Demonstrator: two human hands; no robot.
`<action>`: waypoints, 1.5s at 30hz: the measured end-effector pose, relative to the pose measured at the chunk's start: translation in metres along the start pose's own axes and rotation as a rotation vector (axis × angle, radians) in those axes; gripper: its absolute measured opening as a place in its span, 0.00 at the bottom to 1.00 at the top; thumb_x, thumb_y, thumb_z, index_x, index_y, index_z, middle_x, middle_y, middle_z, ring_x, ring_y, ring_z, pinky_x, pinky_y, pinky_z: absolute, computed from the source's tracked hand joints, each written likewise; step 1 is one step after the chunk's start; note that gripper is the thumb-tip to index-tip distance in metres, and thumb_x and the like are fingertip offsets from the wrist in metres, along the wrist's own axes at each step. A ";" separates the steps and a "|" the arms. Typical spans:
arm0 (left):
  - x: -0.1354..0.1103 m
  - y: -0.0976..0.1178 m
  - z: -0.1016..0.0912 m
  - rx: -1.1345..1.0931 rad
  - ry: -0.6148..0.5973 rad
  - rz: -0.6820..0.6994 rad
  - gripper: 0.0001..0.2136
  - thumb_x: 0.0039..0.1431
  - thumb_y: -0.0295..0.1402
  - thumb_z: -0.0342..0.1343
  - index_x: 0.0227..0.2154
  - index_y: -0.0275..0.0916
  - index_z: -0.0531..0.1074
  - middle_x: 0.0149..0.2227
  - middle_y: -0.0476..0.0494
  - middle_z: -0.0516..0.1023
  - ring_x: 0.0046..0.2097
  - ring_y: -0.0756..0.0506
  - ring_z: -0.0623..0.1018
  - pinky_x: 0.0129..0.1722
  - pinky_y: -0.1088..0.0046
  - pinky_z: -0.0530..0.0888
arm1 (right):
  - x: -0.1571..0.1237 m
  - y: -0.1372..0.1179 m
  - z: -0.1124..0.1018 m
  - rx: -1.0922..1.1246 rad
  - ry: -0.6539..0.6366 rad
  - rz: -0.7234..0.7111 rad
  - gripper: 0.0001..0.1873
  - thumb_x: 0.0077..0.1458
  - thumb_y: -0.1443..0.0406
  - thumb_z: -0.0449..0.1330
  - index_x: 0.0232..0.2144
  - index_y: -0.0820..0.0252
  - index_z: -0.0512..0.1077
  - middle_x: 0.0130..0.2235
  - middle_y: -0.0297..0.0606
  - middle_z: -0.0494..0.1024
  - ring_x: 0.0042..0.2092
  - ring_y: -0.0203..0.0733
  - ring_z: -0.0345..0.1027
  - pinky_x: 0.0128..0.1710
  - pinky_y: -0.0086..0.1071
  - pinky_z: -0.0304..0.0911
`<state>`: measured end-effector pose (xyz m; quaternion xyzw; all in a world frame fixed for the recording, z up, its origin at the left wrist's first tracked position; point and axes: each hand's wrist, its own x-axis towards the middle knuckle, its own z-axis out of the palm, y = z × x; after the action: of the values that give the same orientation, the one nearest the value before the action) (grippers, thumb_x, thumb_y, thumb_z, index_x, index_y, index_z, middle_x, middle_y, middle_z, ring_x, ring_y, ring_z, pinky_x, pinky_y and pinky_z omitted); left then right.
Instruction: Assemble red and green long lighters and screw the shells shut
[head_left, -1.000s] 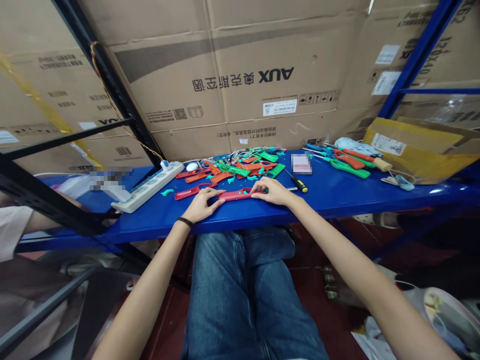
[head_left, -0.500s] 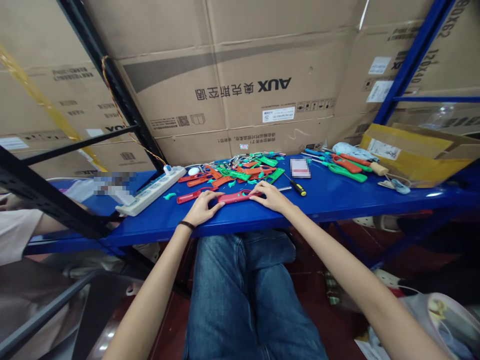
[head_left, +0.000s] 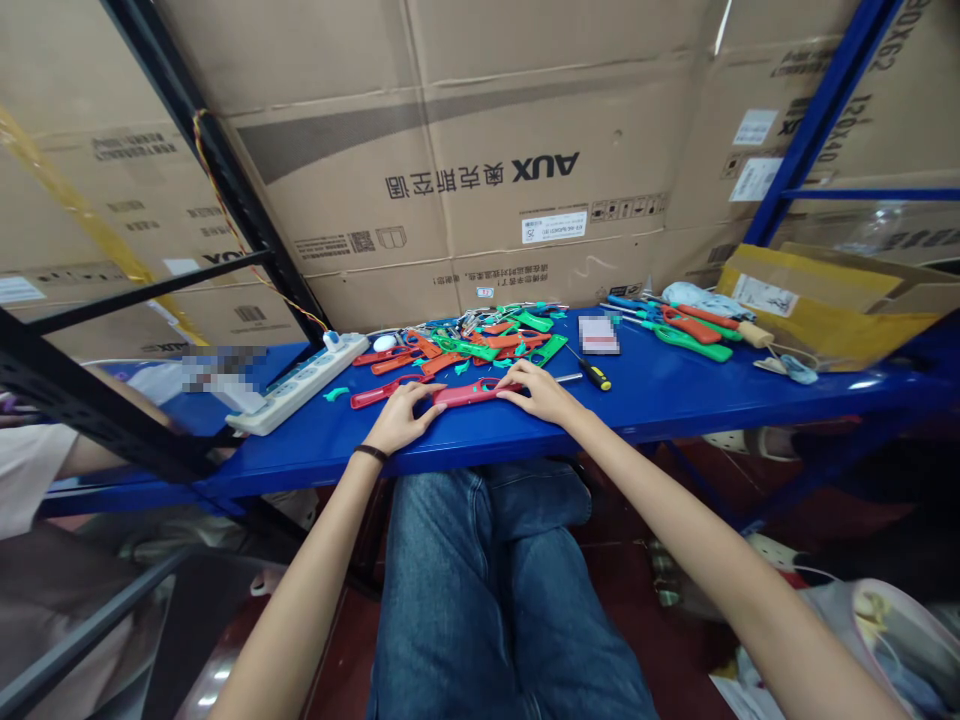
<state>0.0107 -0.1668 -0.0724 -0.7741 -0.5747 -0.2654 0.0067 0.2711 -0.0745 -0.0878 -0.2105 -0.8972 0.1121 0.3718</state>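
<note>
A long red plastic piece (head_left: pixel 469 394) lies flat on the blue shelf (head_left: pixel 675 400) in front of me. My left hand (head_left: pixel 401 416) rests on its left end, fingers curled down on it. My right hand (head_left: pixel 538 390) presses on its right end with the fingertips together. A second red piece (head_left: pixel 379 391) lies just left of my left hand. Behind both hands is a heap of red and green plastic pieces (head_left: pixel 487 340).
A yellow-and-black screwdriver (head_left: pixel 596 375) lies right of my right hand. A white power strip (head_left: pixel 296 385) sits at the left, more red and green pieces (head_left: pixel 694 325) and an open cardboard box (head_left: pixel 825 290) at the right. Large cartons (head_left: pixel 480 170) stand behind. Another person's sleeve (head_left: pixel 30 460) is at far left.
Both hands stay on the ends of the red piece. The view has shifted slightly; nothing on the shelf has visibly moved.
</note>
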 end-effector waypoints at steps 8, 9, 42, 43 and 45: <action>0.000 0.000 0.001 0.003 0.015 0.015 0.21 0.60 0.46 0.48 0.49 0.39 0.71 0.49 0.40 0.76 0.52 0.39 0.71 0.54 0.59 0.67 | 0.001 -0.002 -0.001 -0.064 0.040 -0.002 0.07 0.58 0.63 0.59 0.38 0.58 0.75 0.40 0.41 0.70 0.43 0.44 0.68 0.47 0.40 0.63; 0.000 0.000 0.001 0.005 0.017 0.019 0.20 0.60 0.46 0.48 0.49 0.39 0.71 0.49 0.40 0.76 0.52 0.39 0.71 0.54 0.59 0.67 | 0.000 -0.003 -0.002 -0.070 0.044 -0.002 0.07 0.58 0.62 0.59 0.38 0.57 0.75 0.40 0.41 0.70 0.43 0.44 0.68 0.47 0.41 0.62; 0.000 -0.005 0.005 0.005 -0.040 0.028 0.22 0.62 0.46 0.45 0.52 0.38 0.70 0.48 0.38 0.73 0.52 0.39 0.70 0.55 0.59 0.66 | -0.003 -0.008 -0.005 0.012 -0.039 0.006 0.05 0.55 0.64 0.61 0.32 0.59 0.75 0.38 0.39 0.75 0.39 0.41 0.72 0.42 0.34 0.66; 0.000 -0.005 0.004 0.003 -0.040 0.028 0.22 0.62 0.46 0.45 0.52 0.38 0.70 0.48 0.38 0.73 0.52 0.39 0.70 0.55 0.59 0.66 | -0.003 -0.009 -0.005 0.011 -0.043 0.013 0.04 0.55 0.64 0.61 0.32 0.59 0.75 0.39 0.39 0.75 0.39 0.41 0.72 0.42 0.34 0.66; 0.000 -0.005 0.004 0.002 -0.036 0.029 0.22 0.62 0.45 0.45 0.52 0.39 0.70 0.48 0.38 0.73 0.53 0.40 0.70 0.55 0.59 0.66 | -0.003 -0.011 -0.005 0.007 -0.050 0.029 0.04 0.55 0.65 0.61 0.31 0.59 0.75 0.41 0.40 0.76 0.42 0.42 0.72 0.44 0.35 0.65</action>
<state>0.0074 -0.1638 -0.0772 -0.7869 -0.5638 -0.2507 0.0009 0.2732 -0.0853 -0.0823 -0.2192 -0.9026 0.1258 0.3486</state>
